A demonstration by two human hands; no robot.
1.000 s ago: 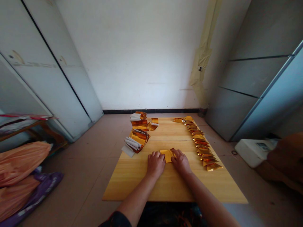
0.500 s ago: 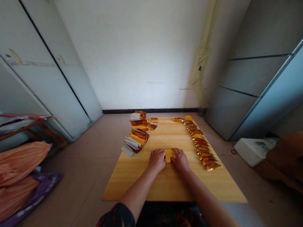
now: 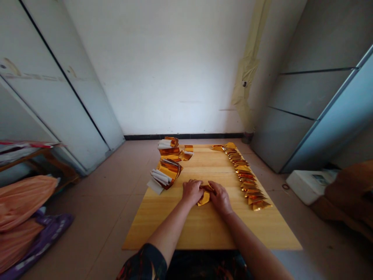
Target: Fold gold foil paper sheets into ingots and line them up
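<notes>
1. As we check the head view, our left hand [image 3: 192, 192] and right hand [image 3: 220, 197] hold one gold paper [image 3: 204, 199] between them, both grips narrow.
2. Paper's around mid-board [image 3: 204, 233]; we can't tell if it touches the wood.
3. Farther left, we see a paper pile [image 3: 171, 168]; right, a row of folded papers [image 3: 248, 182].

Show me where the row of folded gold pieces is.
In the head view, the row of folded gold pieces lies along the wooden board's right edge, right of the right hand.
</notes>
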